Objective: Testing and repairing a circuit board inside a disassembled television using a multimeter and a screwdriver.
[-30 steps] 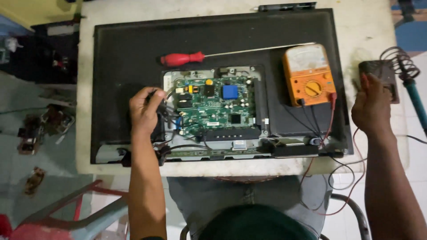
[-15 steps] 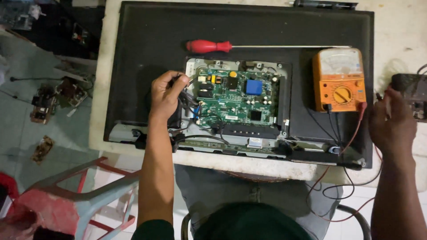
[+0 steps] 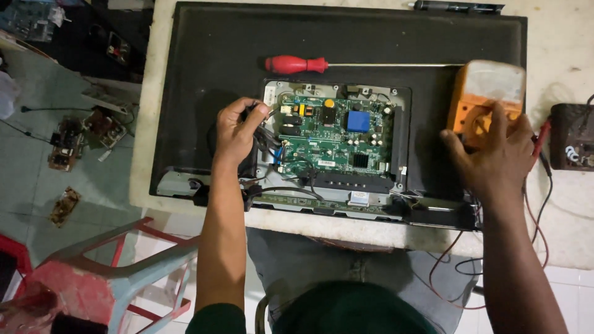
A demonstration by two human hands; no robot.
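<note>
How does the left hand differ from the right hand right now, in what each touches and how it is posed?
The left hand is curled, fingertips pinching dark wires at the left edge of the green circuit board; the right hand is spread open over the orange multimeter, a finger on its dial. The left hand sits inside the opened panel; the right hand is at the panel's right side. Both are bare.

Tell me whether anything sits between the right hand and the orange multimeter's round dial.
Nothing visible does. The right hand already lies over the orange multimeter, its fingers on the dial. The red-handled screwdriver lies to the side, and the left hand is at the green circuit board's edge.
</note>
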